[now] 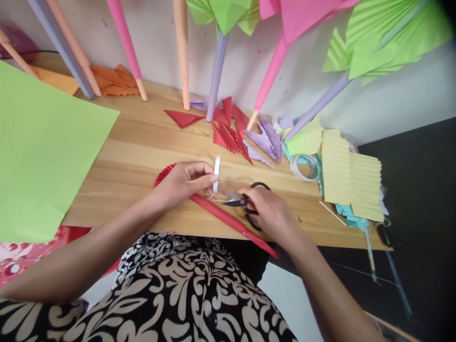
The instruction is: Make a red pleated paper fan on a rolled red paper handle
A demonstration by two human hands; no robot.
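Note:
My left hand (187,182) pinches a short white strip (216,173) and holds it upright above the wooden table (142,142). My right hand (269,211) is closed through the handles of black scissors (251,202), whose blades point left toward the strip. Under both hands lies a long red paper stick (228,219), running diagonally to the table's front edge. A red pleated paper fan (163,175) peeks out from behind my left hand.
A large green sheet (39,152) covers the left. Red (230,130) and purple (265,137) folded pieces, a tape roll (304,166) and pleated yellow paper (351,173) lie behind and right. Rolled paper stems (217,71) with green and pink paper shapes lean on the wall.

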